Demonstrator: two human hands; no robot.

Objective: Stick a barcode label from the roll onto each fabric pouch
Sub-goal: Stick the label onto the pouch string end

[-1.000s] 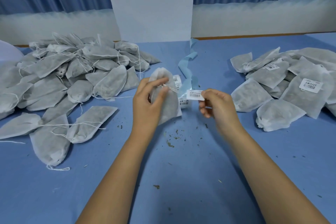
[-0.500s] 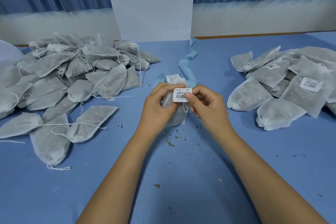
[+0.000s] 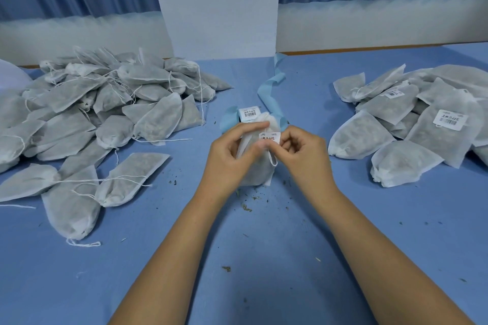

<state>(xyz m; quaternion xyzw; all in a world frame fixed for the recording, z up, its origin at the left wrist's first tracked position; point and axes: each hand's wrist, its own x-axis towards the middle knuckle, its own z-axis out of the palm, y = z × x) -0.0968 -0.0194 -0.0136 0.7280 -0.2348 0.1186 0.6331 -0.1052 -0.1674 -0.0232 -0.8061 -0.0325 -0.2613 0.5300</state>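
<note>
My left hand [image 3: 232, 152] grips a white fabric pouch [image 3: 257, 169] upright at the table's middle, thumb laid across its front. A white barcode label [image 3: 270, 136] lies on the pouch's upper front, its lower part under my left thumb. My right hand [image 3: 303, 152] has its fingers curled right beside the label, pinching its right edge. Behind the pouch the label roll [image 3: 248, 113] shows one white label, with its blue backing strip [image 3: 270, 87] trailing toward the back.
A big heap of unlabelled pouches [image 3: 105, 105] with loose drawstrings fills the left of the blue table [image 3: 264, 258]. A pile of labelled pouches [image 3: 422, 119] lies at the right. A white board [image 3: 219, 5] stands at the back. Herb crumbs are scattered in front.
My right hand brought the label from the air onto the pouch. My left thumb has slid over the label's lower part, and both hands now sit together on the pouch.
</note>
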